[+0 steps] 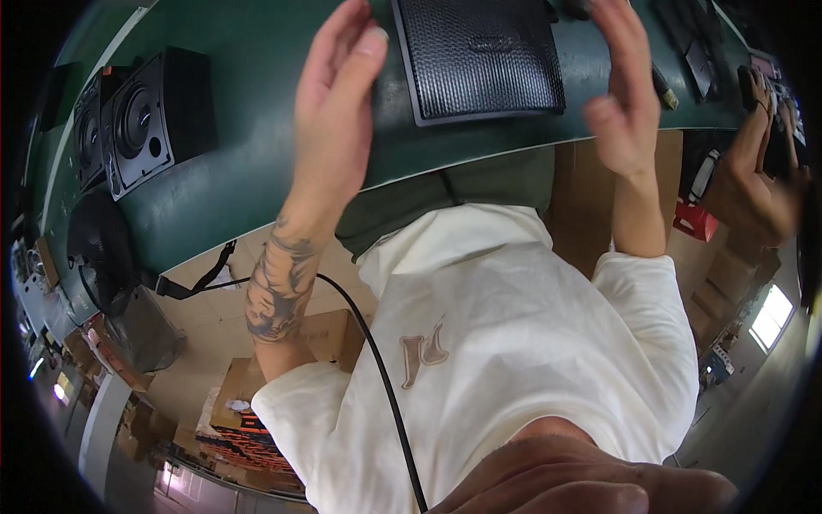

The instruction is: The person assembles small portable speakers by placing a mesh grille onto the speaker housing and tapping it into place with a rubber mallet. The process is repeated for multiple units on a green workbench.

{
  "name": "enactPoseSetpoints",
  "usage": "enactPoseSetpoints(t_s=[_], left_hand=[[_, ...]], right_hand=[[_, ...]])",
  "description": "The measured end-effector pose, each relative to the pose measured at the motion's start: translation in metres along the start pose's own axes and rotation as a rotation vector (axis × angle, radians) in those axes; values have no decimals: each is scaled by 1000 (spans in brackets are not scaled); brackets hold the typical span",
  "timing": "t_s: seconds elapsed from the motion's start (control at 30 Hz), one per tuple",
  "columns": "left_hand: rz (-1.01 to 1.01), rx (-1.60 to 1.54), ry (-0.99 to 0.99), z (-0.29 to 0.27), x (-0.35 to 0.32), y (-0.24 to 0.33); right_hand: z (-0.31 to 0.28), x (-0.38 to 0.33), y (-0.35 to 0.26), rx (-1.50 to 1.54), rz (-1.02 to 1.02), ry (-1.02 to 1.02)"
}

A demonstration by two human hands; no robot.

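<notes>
Panel (484, 73) is lying on the green bench (257, 120), between the hands, textured black face up. Its near edge is facing the wearer and running roughly parallel to the bench edge; its left side is pointing away, leaning slightly left toward the far end. Small oblong badge (491, 44) on the face is lying lengthwise side to side. Panel's far end is being cut off by the frame top, so can't call its long axis; the visible part is showing wider than deep. Can't tell its thickness.

Left hand (336, 107) is hanging left of the panel, apart from it, fingers straight and close together, thumb alongside with a narrow gap, nothing visible in it. Right hand (625, 98) is hanging on the other side, also apart, thumb standing wide of the fingers, palm bare. Frame top is clipping the fingers of both.

Dark bits by the right fingers are too cropped to identify. Speakers (141, 124) are standing far left, one partly hiding the other. Co-worker's arm (753, 158) is blurring at the right rim.
</notes>
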State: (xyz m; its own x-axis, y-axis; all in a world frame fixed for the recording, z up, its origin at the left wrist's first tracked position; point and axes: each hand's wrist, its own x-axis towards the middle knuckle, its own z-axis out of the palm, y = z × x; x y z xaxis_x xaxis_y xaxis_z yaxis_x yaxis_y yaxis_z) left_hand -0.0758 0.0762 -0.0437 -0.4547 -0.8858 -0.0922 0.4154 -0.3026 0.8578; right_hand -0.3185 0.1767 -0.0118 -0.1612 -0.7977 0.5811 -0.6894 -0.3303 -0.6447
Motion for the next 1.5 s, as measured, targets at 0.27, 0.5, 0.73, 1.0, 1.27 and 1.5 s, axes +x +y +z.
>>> enactPoseSetpoints(t_s=[0.27, 0.5, 0.73, 1.0, 1.27, 1.5], left_hand=[[12, 371, -90, 16, 54, -3], [189, 338, -9, -3, 35, 4], [65, 612, -159, -14, 6, 31], [113, 685, -74, -27, -13, 16], [106, 899, -92, -26, -9, 20], [123, 810, -83, -21, -8, 7]], right_hand=[[31, -45, -42, 504, 569, -51], [5, 34, 5, 227, -5, -294], [-3, 41, 0, 65, -205, -426], [23, -24, -5, 333, 345, -384], [20, -19, -12, 219, 329, -413], [20, -11, 3, 359, 379, -430]])
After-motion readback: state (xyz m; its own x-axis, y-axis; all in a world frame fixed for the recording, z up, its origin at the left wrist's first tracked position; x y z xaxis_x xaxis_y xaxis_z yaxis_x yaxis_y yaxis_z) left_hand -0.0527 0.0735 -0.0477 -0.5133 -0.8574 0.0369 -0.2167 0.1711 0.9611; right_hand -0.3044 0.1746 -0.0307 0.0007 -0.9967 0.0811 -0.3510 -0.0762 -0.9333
